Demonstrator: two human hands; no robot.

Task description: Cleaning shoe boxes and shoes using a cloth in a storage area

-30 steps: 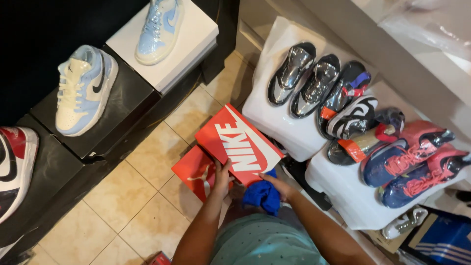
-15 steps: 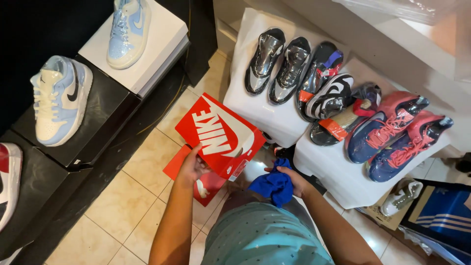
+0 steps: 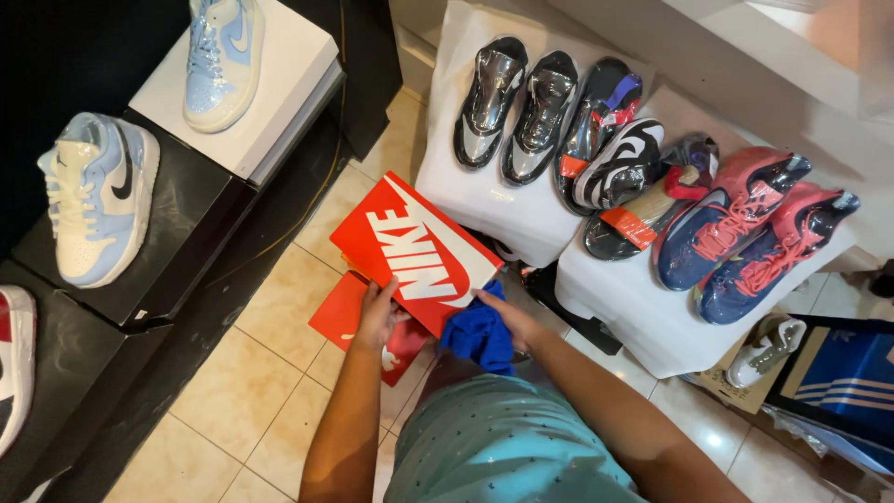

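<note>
A red shoebox lid (image 3: 414,250) with white lettering is held tilted above the tiled floor. My left hand (image 3: 377,312) grips its near left edge. My right hand (image 3: 507,321) holds a crumpled blue cloth (image 3: 480,335) against the lid's near right corner. Under the lid lies the red box bottom (image 3: 346,315), mostly hidden.
Light blue and white sneakers (image 3: 98,196) sit on black and white boxes at the left. Several plastic-wrapped shoes (image 3: 615,158) lie in a row on white covered stands (image 3: 503,210) at the right. A blue box (image 3: 843,377) and a small white shoe (image 3: 764,349) sit at lower right.
The view has shifted, so shelves and shoes slide left in the frame. The lid stays between both hands, and the blue cloth now sits nearer its edge.
</note>
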